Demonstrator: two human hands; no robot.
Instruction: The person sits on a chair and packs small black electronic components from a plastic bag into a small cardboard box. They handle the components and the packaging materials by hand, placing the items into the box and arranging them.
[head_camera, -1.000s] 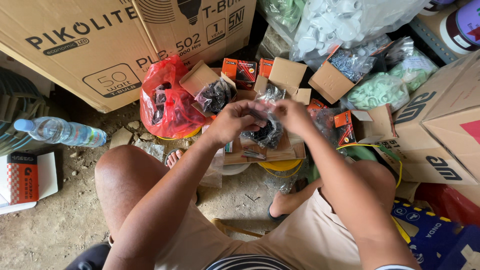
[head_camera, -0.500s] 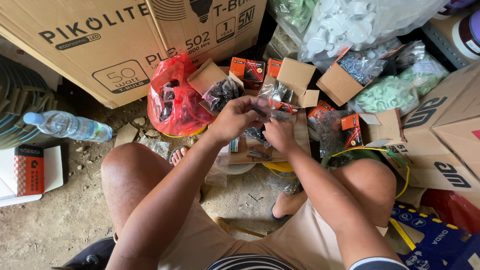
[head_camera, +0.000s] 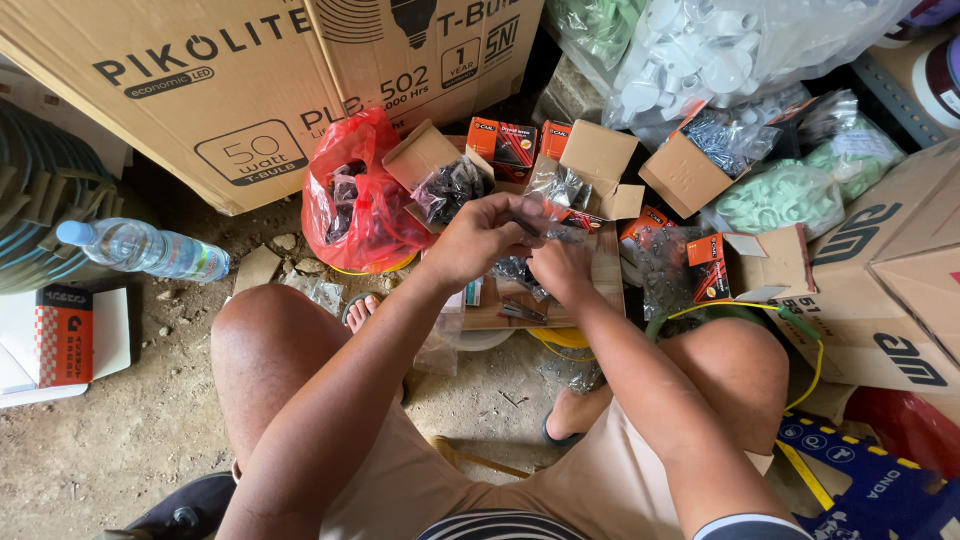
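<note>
I sit with both arms stretched forward over a flattened brown cardboard box (head_camera: 600, 285). My left hand (head_camera: 488, 238) is curled and pinches the top of a clear plastic bag of small dark screws (head_camera: 520, 268). My right hand (head_camera: 560, 268) grips the same bag from the right and below. The two hands touch over the bag. Small open cartons of bagged screws (head_camera: 450, 185) stand just beyond my fingers.
A red plastic bag (head_camera: 355, 200) of dark parts sits left of the cartons. Large printed cardboard boxes (head_camera: 250, 90) stand behind. A water bottle (head_camera: 145, 248) lies left on the dirt floor. Clear bags of white and green fittings (head_camera: 720, 60) pile at the right.
My hands have stayed together on the bag of screws, with the left hand's fingers shifting slightly over its top. The view has drifted a little.
</note>
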